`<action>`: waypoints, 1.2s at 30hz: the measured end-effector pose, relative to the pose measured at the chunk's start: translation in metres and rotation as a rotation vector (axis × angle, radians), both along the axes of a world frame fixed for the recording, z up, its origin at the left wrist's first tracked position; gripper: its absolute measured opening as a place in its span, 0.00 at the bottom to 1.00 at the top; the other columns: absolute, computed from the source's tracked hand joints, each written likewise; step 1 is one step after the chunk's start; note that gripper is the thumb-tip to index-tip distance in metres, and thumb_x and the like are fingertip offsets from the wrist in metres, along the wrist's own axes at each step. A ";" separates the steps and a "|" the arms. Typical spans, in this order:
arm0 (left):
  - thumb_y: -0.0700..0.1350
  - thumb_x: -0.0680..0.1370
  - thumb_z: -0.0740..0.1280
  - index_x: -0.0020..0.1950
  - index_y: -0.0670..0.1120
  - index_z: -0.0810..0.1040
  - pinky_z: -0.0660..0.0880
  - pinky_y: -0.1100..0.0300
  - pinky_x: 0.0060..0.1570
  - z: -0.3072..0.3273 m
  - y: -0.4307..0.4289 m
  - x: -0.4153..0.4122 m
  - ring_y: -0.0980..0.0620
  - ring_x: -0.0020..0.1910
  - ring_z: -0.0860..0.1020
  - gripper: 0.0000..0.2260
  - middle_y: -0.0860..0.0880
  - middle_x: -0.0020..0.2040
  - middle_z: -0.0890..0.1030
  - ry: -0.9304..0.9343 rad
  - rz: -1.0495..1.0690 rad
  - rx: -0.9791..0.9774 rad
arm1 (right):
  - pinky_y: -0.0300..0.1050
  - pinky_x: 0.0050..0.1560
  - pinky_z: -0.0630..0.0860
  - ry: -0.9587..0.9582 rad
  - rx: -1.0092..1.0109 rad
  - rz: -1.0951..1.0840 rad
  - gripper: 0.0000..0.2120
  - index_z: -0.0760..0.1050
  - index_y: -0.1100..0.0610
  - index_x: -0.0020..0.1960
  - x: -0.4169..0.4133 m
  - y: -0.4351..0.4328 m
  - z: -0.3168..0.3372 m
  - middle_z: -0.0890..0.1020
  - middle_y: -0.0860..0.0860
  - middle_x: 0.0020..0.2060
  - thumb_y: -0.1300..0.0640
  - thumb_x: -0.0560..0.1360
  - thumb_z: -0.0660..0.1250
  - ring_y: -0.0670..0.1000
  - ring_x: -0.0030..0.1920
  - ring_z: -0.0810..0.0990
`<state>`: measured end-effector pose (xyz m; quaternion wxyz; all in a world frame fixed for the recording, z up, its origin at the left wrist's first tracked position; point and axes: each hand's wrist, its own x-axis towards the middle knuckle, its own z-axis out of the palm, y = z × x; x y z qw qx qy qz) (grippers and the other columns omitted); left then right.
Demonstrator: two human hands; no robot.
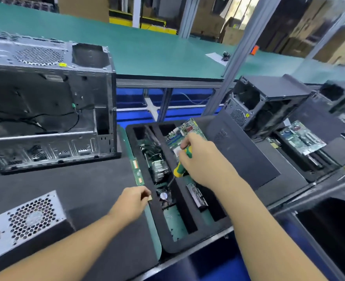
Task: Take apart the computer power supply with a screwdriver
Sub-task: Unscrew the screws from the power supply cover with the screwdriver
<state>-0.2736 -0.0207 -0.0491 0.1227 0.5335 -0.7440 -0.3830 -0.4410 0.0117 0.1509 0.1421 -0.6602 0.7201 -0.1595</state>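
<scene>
Head view is showing the right hand [200, 159] gripping a green-and-yellow-handled screwdriver [180, 169], tip angling down into a black foam compartment tray [187, 246]. The left hand [131, 201] is pinching a small tan piece [150, 197] at the tray's edge. The silver perforated-metal power supply box [25, 222] is lying lower left on a dark mat [96, 179], untouched.

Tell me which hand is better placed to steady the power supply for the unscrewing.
Probably the left. The left hand is nearer the power supply, though it pinches a small tan piece. The right hand grips the screwdriver over the foam tray.
</scene>
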 end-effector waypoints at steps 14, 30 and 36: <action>0.84 0.59 0.51 0.77 0.58 0.59 0.54 0.32 0.68 0.022 0.042 0.193 0.40 0.78 0.50 0.52 0.47 0.79 0.55 -0.650 0.835 0.201 | 0.42 0.30 0.69 -0.368 0.360 0.225 0.10 0.62 0.50 0.41 0.115 -0.051 -0.128 0.75 0.51 0.42 0.53 0.75 0.64 0.58 0.40 0.82; 0.71 0.58 0.76 0.62 0.44 0.77 0.74 0.40 0.63 -0.001 0.058 0.272 0.41 0.57 0.80 0.42 0.45 0.59 0.82 0.382 0.957 0.615 | 0.49 0.69 0.64 -0.245 0.336 0.212 0.15 0.71 0.47 0.64 0.184 -0.041 -0.239 0.66 0.48 0.70 0.45 0.79 0.60 0.52 0.69 0.66; 0.68 0.67 0.74 0.59 0.46 0.80 0.71 0.47 0.68 -0.012 0.057 0.276 0.47 0.56 0.82 0.32 0.51 0.52 0.86 0.524 0.890 0.618 | 0.49 0.72 0.64 -0.961 0.806 0.290 0.32 0.62 0.38 0.70 0.229 -0.035 -0.219 0.79 0.38 0.62 0.42 0.70 0.71 0.43 0.65 0.76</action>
